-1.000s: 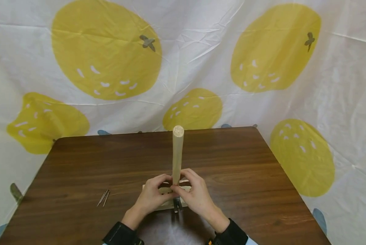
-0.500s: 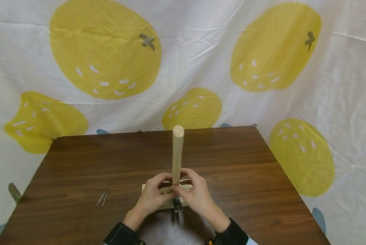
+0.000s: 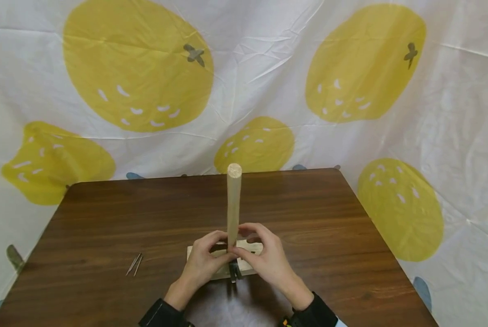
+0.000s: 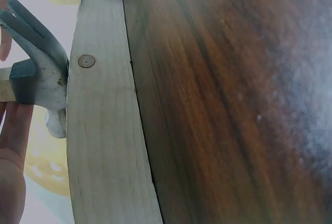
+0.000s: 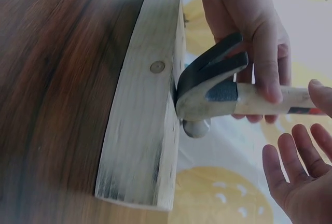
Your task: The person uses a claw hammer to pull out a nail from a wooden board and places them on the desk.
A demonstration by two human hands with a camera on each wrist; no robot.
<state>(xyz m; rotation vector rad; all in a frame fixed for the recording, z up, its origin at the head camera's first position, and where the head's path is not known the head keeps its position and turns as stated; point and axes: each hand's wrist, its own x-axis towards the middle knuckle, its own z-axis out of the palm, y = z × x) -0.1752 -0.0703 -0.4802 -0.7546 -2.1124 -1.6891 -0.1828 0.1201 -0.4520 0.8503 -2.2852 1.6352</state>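
A claw hammer (image 3: 233,204) stands head down on a pale wooden block (image 3: 251,246), its light wooden handle pointing up. My left hand (image 3: 203,259) holds the handle low, just above the head, with thumb and fingers on either side. Beside it, my right hand (image 3: 270,259) has its thumb at the handle. The right wrist view shows that hand's fingers (image 5: 290,164) spread and apart from the handle. The hammer's metal head (image 4: 49,79) rests against the block's top face in the left wrist view. A round knot or plug (image 4: 86,61) marks the block's side.
Several thin nails (image 3: 134,264) lie on the brown wooden table (image 3: 329,218), left of the block. Behind the table hangs a white cloth (image 3: 264,54) printed with yellow fruit.
My right hand has shifted slightly right, its fingers easing away from the handle and uncovering more of the block. The left hand keeps its hold; the handle's top leans slightly differently.
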